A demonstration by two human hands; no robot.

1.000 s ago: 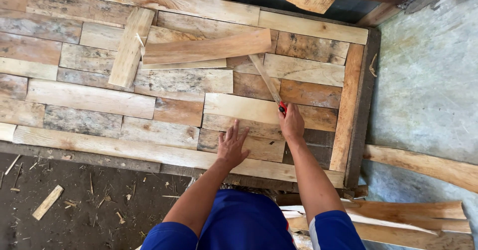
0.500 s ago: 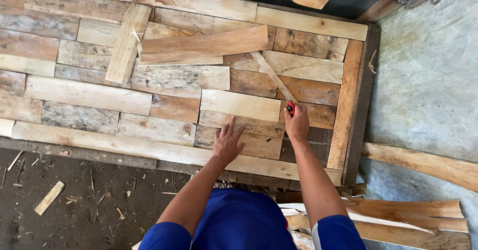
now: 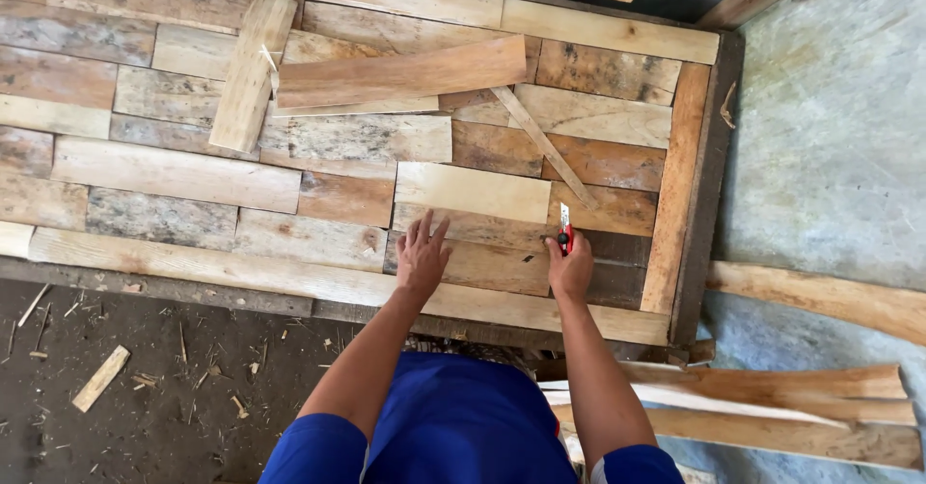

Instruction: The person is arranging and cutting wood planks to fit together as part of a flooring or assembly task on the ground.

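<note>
There is one view only, from a camera worn on the person's head. It looks almost straight down, from standing height, onto a wide patchwork panel of pale and brown wooden boards (image 3: 241, 180) lying on the floor. The person's blue-sleeved arms enter from the bottom edge, so the far side of the panel lies at the top. The panel's right edge and grey concrete floor (image 3: 830, 147) fill the right side.

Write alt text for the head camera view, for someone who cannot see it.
A person's left hand presses flat on a pale wooden board in a patchwork plank panel, while the right hand holds a red utility knife at its end.
</note>
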